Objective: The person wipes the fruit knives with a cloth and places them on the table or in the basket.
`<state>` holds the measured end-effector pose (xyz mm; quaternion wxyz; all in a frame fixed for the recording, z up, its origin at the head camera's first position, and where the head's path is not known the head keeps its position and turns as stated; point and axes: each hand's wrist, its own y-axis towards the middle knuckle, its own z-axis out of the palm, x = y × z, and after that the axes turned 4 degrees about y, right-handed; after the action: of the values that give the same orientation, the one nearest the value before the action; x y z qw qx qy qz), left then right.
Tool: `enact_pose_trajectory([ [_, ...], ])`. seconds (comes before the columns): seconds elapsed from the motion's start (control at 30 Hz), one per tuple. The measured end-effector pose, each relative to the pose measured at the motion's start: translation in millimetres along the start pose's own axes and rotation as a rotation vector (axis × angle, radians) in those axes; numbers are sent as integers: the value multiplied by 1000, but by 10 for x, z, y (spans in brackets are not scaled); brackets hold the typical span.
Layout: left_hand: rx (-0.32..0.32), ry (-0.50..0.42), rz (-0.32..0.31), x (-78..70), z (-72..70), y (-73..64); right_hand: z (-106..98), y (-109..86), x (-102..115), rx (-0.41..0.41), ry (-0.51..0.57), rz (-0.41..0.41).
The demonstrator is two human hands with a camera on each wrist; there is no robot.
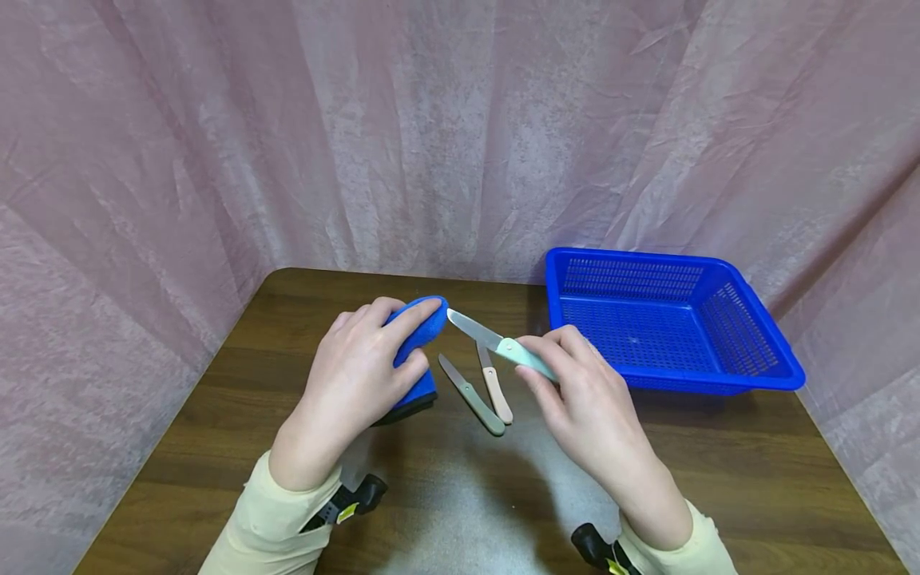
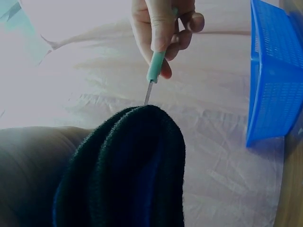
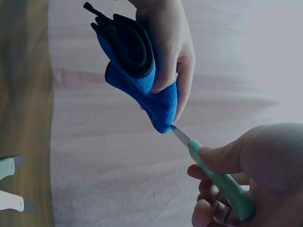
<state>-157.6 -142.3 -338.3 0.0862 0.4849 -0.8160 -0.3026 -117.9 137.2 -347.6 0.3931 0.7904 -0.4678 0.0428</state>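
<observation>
My left hand (image 1: 359, 363) grips a folded blue cloth (image 1: 431, 326) with dark edging, thumb and fingers closed round it. In my right hand (image 1: 585, 399) is a small knife (image 1: 530, 359) with a mint-green handle, held between thumb and fingers. Its blade points left, and the tip end meets the cloth's folded end in the right wrist view. Below the hands, two more knives lie side by side on the table: a grey-green-handled knife (image 1: 474, 399) and a cream-handled knife (image 1: 496, 395). My right hand is close to the near left corner of a blue basket.
The blue plastic basket (image 1: 779, 363), with slotted walls, stands at the back right of the brown wooden table (image 1: 237, 415). Pink curtains (image 1: 431, 144) hang behind the table and along both sides.
</observation>
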Motion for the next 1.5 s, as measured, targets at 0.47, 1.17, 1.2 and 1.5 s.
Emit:
enact_pose_trajectory([
  [0.47,-27,-13,16,-29,-3,2,-10,12,-5,27,-69,68],
  [1.17,-78,-57,119,-133,30,3,16,18,6,73,-71,142],
  [1.2,-81,-59,130,-146,35,2,18,17,7,78,-71,143],
  [1.5,-69,-68,192,-251,83,-18,21,6,9,87,-70,143],
])
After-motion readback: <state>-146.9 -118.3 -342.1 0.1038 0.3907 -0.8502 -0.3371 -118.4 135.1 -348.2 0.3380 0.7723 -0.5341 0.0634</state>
